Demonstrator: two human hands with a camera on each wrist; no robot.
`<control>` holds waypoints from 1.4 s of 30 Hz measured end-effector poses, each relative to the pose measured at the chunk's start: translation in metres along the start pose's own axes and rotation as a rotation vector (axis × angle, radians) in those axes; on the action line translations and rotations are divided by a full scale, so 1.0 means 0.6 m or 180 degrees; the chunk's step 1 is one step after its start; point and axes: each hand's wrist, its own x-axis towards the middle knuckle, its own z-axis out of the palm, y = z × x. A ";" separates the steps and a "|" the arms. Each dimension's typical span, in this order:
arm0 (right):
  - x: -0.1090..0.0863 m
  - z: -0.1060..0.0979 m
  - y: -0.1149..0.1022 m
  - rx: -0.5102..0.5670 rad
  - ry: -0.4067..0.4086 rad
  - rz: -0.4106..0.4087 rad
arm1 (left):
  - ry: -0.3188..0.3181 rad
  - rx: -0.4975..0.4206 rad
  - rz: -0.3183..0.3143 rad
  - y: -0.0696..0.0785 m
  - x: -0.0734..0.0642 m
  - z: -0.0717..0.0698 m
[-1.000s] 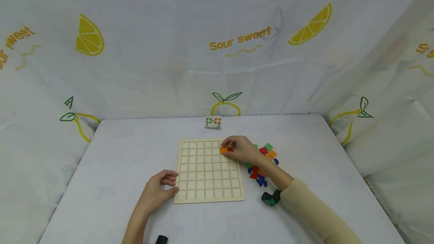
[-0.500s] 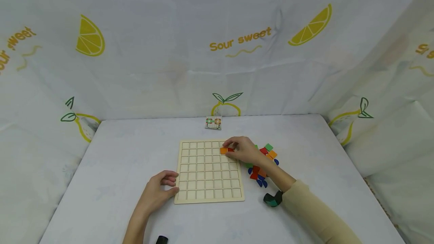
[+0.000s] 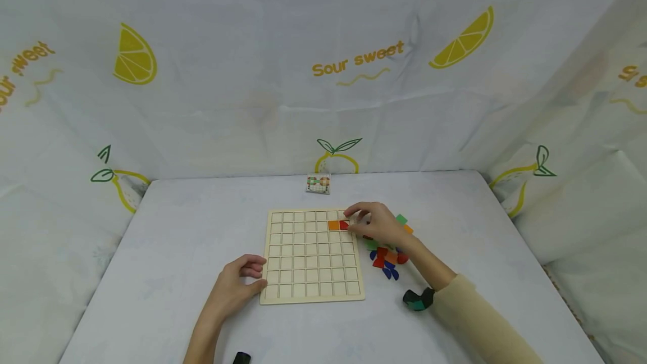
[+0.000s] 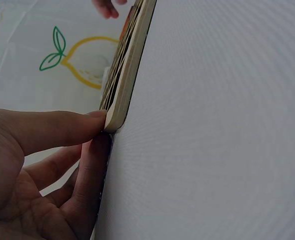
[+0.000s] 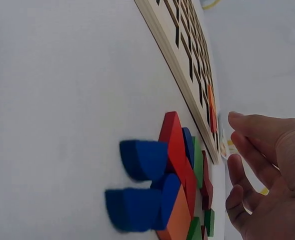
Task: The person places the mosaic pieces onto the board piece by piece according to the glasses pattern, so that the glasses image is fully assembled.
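A pale wooden grid board (image 3: 303,295) lies flat on the white table. On its upper right, an orange square tile (image 3: 333,225) and a red notched tile (image 3: 344,225) sit side by side in neighbouring cells. My left hand (image 3: 236,282) touches the board's left edge, with the thumb at the near corner in the left wrist view and the fingers farther up that edge. My right hand (image 3: 378,223) hovers at the board's right edge beside the red tile. In the right wrist view its fingers (image 5: 257,125) are apart and loosely bent, with nothing between them.
Right of the board lies a pile of red, blue (image 5: 140,210), green (image 3: 401,219) and orange tiles, partly under my right hand. A small patterned card (image 3: 318,183) is at the table's back. A dark green-and-black object (image 3: 417,300) is by the right sleeve.
My right hand has come off the red tile and moved right, leaving it in the cell beside the orange one. My left hand has stayed on the board's edge.
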 end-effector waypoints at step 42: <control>-0.022 -0.057 0.068 -0.0097 -0.0672 -0.0102 | 0.0009 -0.0013 -0.0065 -0.002 0.002 0.002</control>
